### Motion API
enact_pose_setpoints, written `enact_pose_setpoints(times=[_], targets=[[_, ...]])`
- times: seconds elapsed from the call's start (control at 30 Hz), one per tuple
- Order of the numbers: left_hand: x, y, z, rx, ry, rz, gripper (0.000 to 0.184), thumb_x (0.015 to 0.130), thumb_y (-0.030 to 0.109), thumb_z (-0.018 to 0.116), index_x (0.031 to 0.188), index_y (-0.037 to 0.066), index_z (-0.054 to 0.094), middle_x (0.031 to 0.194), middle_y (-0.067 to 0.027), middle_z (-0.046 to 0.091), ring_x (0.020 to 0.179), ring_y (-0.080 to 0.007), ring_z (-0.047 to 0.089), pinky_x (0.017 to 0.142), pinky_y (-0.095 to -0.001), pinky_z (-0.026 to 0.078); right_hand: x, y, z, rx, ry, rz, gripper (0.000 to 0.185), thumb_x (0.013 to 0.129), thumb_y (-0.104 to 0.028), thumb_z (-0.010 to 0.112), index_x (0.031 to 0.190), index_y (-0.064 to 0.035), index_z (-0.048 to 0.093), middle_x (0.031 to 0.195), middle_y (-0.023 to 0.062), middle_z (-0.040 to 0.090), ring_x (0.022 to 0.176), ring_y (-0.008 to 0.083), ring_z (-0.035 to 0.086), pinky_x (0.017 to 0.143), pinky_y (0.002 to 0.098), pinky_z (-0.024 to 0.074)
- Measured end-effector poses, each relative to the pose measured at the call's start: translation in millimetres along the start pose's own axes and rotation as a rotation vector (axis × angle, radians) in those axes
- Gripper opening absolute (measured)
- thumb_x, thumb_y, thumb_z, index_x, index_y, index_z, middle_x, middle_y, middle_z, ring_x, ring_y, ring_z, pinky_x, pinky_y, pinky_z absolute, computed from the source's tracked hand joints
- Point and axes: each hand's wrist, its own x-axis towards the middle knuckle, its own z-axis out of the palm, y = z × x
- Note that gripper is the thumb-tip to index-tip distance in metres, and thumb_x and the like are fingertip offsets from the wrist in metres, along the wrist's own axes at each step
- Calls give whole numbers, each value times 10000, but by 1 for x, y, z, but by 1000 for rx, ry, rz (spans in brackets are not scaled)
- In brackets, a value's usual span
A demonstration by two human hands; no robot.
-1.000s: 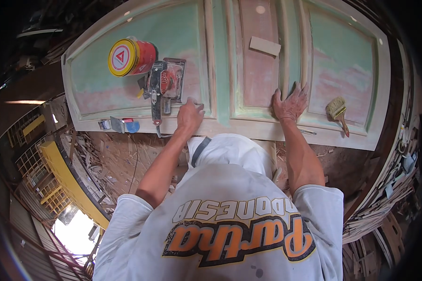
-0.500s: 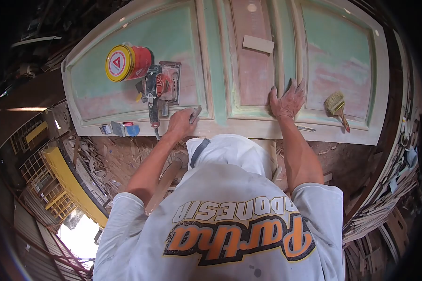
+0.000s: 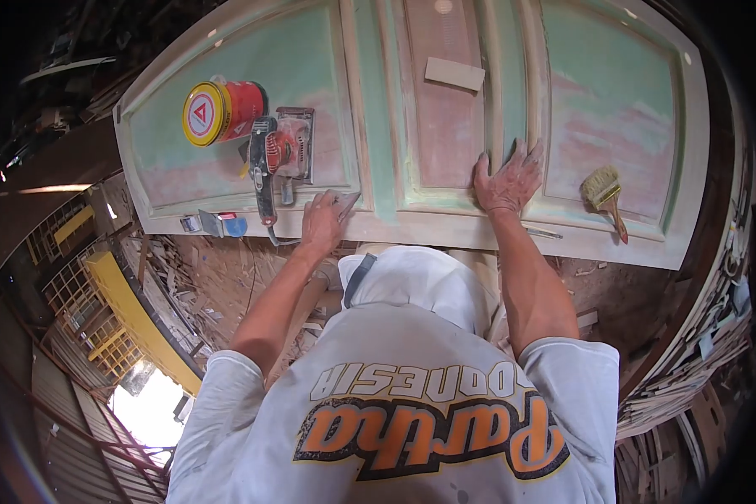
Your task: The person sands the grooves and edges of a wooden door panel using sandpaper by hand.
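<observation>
A large door panel (image 3: pixel 386 220) with green and pinkish patches lies across the view. My left hand (image 3: pixel 326 220) is closed round a small grey piece (image 3: pixel 347 202) at the panel's lower moulding, just right of a red and black power sander (image 3: pixel 281 151). Fingers spread, my right hand (image 3: pixel 510 179) lies flat on the moulding right of the middle panel. A pale rectangular block (image 3: pixel 454 74) rests above and left of it. To its right lies a brush (image 3: pixel 603 197) with a wooden handle.
Behind the sander, a red and yellow can (image 3: pixel 223 112) lies on its side. Small boxes and a blue disc (image 3: pixel 235 227) sit on the near left edge. Wood scraps (image 3: pixel 202 277) cover the floor, and stacked strips (image 3: pixel 689 361) stand at the right.
My left hand has shifted slightly along the lower moulding with the grey piece. My right hand stays spread on the panel. The whole view has moved a little.
</observation>
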Motion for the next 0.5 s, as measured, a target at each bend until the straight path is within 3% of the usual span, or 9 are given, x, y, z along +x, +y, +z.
enact_pose_setpoints(times=[0.07,0.17,0.23,0.37,0.43,0.5], targets=[[3,6,5,-19,-28,-15,363,1003,353,720,1260,111,808,1294,-149,707,1264,-364,622,1045,-535,474,-1,1,-1,22,-71,33,921,880,-513,743,1638,-72,462,1798,267,205,1556,493,351,1259,598,273],[10,16,12,-28,9,-69,333,1020,344,707,1226,111,827,1217,-168,733,1181,-381,673,1007,-546,507,0,3,1,44,-83,34,921,884,-520,734,1637,-61,470,1800,281,191,1570,494,330,1260,606,262],[17,21,22,-179,-4,-307,327,1042,315,687,1221,76,822,1106,-193,753,1062,-433,713,964,-563,540,-1,5,4,38,-77,19,917,886,-518,731,1635,-58,472,1799,288,186,1580,493,314,1260,610,257],[21,68,10,-217,49,-400,337,1070,292,680,1261,47,811,1094,-209,789,1002,-420,750,930,-535,569,0,7,5,45,-85,13,912,892,-511,725,1636,-51,469,1799,303,176,1605,489,271,1262,616,247],[19,93,5,-884,174,-945,356,1086,293,696,1340,68,800,1140,-131,826,956,-255,767,841,-398,584,-3,6,2,45,-108,24,913,894,-508,724,1640,-53,463,1799,304,176,1611,489,261,1264,615,244],[24,86,26,-898,233,-874,364,1096,280,689,1370,59,780,1200,-152,818,1036,-256,761,913,-392,576,3,4,1,44,-110,35,914,896,-506,722,1645,-55,457,1799,306,176,1617,489,252,1267,613,241]])
